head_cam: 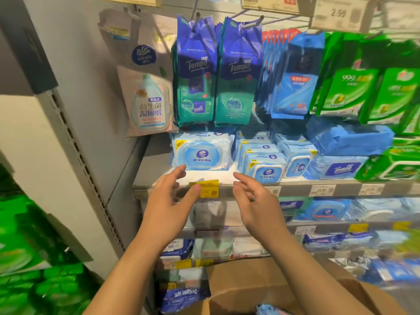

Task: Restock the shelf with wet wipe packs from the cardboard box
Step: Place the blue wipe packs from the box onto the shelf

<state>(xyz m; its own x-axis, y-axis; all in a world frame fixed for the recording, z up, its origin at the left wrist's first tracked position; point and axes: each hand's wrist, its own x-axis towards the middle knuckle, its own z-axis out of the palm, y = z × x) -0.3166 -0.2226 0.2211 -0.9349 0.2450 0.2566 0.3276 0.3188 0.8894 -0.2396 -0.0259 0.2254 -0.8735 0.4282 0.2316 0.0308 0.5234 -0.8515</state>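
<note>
Two bare hands are raised side by side before a shop shelf (295, 186), both holding nothing. The left hand (167, 202) has its fingers spread and loosely bent, fingertips near the shelf's front edge. The right hand (254, 200) has its fingers apart and softly curved, thumb towards the left hand.

Risks, as judgements: the picture is smeared at the right, which suggests the head is turning, so a reach made now could miss. The pack (201, 153) lying flat at 12 o'clock from the left hand sits alone close to the shelf front; a careless push could slide it crooked or knock it off. The stack (264, 161) at 1 o'clock from the right hand leans, and a nudge could topple it. The yellow tag (205, 189) on the shelf lip lies between the hands and could be pulled loose by a passing finger.

The task's pack is a soft white and pale blue pouch with a rounded flip lid on its face and a blue logo, probably squashy and slippery to grip. It rests on the shelf, just beyond the left fingertips, not touched. The box (261, 285) stands at 6 o'clock, low in view, open, with a blue pack (269, 310) showing inside.
</note>
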